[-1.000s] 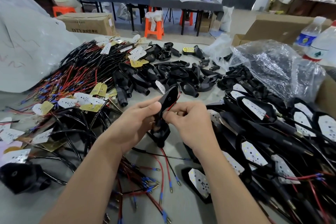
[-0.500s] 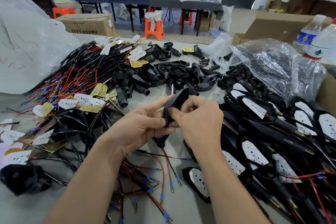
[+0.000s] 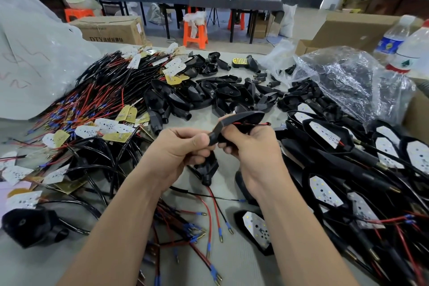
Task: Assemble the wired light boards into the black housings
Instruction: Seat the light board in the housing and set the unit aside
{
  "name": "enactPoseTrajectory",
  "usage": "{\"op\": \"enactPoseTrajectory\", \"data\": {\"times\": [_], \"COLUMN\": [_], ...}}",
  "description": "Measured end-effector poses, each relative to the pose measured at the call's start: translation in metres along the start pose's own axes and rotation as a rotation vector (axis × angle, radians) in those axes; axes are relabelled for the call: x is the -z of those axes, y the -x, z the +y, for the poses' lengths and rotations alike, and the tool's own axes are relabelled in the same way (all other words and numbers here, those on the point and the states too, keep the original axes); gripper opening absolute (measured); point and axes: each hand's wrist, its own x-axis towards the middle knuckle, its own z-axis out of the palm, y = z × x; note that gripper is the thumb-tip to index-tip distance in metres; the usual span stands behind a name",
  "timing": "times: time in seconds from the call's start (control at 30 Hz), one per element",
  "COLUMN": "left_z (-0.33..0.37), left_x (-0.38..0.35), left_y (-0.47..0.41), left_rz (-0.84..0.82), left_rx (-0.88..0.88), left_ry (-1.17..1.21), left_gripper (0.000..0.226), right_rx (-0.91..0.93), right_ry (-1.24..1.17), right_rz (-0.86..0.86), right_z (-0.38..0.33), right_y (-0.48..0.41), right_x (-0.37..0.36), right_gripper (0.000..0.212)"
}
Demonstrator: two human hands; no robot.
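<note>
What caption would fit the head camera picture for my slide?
Left hand and right hand grip a black housing above a table piled with empty housings, wired light boards and finished units.

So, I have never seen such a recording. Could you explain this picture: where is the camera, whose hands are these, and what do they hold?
There is no machine: a person works with two bare hands. The camera sits on the person's head and looks down. The left hand and the right hand both grip one black housing. On the table lie loose wired light boards at the left, empty housings in the middle, and housings with boards fitted at the right.
</note>
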Motion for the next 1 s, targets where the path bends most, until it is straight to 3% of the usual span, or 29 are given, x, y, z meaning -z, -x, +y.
{"op": "enactPoseTrajectory", "data": {"times": [0.1, 0.3, 0.37, 0.4, 0.5, 0.6, 0.67, 0.77, 1.0], "left_z": [0.001, 0.001, 0.003, 0.004, 0.009, 0.012, 0.011, 0.01, 0.004], "left_x": [0.002, -0.002, -0.001, 0.001, 0.006, 0.007, 0.01, 0.015, 0.008], "left_y": [0.002, 0.003, 0.003, 0.002, 0.003, 0.002, 0.0, -0.004, -0.012], "left_rz": [-0.03, 0.096, 0.199, 0.253, 0.345, 0.453, 0.57, 0.71, 0.661], "left_rx": [-0.046, -0.079, -0.062, -0.04, -0.031, -0.09, -0.133, -0.172, -0.119], "left_ry": [0.027, -0.023, 0.037, 0.083, 0.302, 0.505, 0.554, 0.509, 0.316], "left_gripper": [0.055, 0.026, 0.013, 0.019, 0.032, 0.033, 0.03, 0.028, 0.023], "right_rx": [-0.011, -0.039, -0.095, -0.121, -0.144, -0.211, -0.242, -0.239, -0.128], "right_ry": [-0.035, -0.013, -0.117, -0.198, -0.444, -0.707, -0.758, -0.595, -0.022], "right_rz": [0.018, 0.062, -0.004, -0.021, -0.02, -0.014, -0.016, 0.0, -0.033], "right_z": [-0.002, 0.0, -0.004, -0.006, -0.012, -0.02, -0.022, -0.017, -0.006], "right_y": [0.002, 0.001, -0.001, -0.002, -0.007, -0.005, -0.006, -0.008, -0.001], "right_x": [-0.002, -0.002, 0.0, 0.003, 0.012, 0.015, 0.019, 0.022, 0.004], "right_gripper": [0.023, 0.013, 0.008, 0.012, 0.042, 0.021, 0.027, 0.022, 0.024]}}
